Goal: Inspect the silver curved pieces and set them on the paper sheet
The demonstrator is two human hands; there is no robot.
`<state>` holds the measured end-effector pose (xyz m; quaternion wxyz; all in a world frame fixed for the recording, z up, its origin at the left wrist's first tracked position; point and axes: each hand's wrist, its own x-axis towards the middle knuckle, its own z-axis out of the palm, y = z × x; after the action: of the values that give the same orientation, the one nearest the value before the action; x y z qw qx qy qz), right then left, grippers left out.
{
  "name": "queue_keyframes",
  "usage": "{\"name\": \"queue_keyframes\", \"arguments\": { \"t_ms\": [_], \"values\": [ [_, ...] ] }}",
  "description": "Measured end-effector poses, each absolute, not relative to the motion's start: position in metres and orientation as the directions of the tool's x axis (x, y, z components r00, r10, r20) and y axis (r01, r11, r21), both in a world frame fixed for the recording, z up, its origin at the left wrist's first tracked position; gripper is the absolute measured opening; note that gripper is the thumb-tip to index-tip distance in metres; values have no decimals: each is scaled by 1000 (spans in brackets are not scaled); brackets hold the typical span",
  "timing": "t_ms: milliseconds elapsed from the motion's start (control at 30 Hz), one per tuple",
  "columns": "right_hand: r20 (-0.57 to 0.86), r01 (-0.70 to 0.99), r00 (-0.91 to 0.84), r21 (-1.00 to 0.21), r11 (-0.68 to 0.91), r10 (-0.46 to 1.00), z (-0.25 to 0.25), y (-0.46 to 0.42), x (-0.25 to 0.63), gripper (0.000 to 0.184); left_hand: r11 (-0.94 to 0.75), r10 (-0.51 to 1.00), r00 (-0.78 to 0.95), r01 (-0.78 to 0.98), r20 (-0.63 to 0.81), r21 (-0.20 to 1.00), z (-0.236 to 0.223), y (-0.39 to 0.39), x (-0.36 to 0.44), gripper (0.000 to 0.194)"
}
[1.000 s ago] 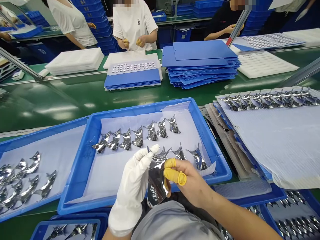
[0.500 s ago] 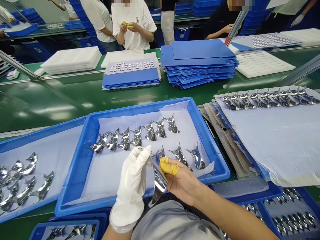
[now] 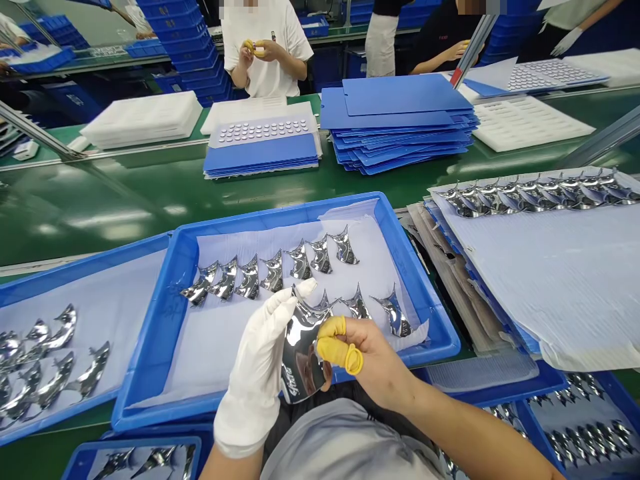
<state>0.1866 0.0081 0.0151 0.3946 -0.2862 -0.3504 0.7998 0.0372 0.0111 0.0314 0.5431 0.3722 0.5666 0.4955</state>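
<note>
A shiny chrome part (image 3: pixel 301 353) with pointed corners and pale lettering near its lower edge is held up in front of my body. My left hand (image 3: pixel 257 367), in a white glove, grips its left side. At its right edge, the yellow finger cots of my right hand (image 3: pixel 367 357) close on the part. Below and beyond my hands lies a blue tray (image 3: pixel 240 220) lined with white sheet. Similar chrome parts (image 3: pixel 273 270) form a row across its middle, and a few more, such as one chrome part (image 3: pixel 393 312), lie nearer, partly behind my hands.
On the left stands another blue tray (image 3: pixel 75 267) with chrome parts. At right, a lined stack (image 3: pixel 555 267) bears a row of them. Blue sheets (image 3: pixel 400 120) and white foam sheets (image 3: pixel 145 117) are piled beyond the green bench (image 3: pixel 140 187). A co-worker (image 3: pixel 265 53) stands opposite.
The chrome part has turned from nearly edge-on to show its broad lettered face. My left hand has shifted slightly left and down, and my right fingers have moved along the part's edge.
</note>
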Motion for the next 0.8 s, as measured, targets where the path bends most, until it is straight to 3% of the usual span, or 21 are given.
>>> {"name": "queue_keyframes", "arguments": {
  "t_ms": [133,300,533,667,800],
  "values": [
    [-191,-412,-571,-774,-480,798,22,10,188,26,319,928,-112,-255,-356,913,25,5,39,35],
    [-177,-427,-581,-765,-482,794,26,8,186,28,475,859,38,-431,-510,767,20,8,46,38],
    [-204,-477,-588,-694,-539,783,26,4,183,33,459,865,6,-412,-502,787,15,6,48,38],
    [-177,-448,-604,-731,-515,777,20,5,190,34,396,876,-116,-385,-469,834,13,0,43,33],
    [-101,-407,-600,-815,-412,793,9,7,197,37,255,923,-178,-378,-340,890,18,1,40,31]
  ]
}}
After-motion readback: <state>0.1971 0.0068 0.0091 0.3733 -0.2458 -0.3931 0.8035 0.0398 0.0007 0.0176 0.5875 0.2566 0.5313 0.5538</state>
